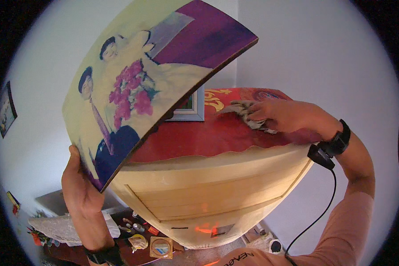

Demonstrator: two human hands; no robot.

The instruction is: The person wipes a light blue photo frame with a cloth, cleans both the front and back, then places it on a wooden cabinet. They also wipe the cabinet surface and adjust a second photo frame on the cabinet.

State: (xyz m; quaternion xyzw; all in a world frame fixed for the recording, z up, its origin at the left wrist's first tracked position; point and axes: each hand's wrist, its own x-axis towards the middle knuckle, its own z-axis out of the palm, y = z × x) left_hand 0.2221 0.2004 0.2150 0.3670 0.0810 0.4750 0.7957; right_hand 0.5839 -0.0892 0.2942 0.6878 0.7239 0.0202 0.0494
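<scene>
My left hand grips the lower corner of a large mounted wedding photograph, holding it up at a slant. The print shows two people and a pink bouquet. Over on the right, my right hand presses a crumpled grey cloth onto a red cover sheet with gold markings. That sheet lies on top of a tall cream wooden cabinet. Partly hidden behind the photograph stands a light blue picture frame.
Below left is a dark reddish table with bottles, small items and a square wooden-framed object. White lace cloth drapes something beside it. A picture hangs on the left wall. From my right wrist device trails a black cable.
</scene>
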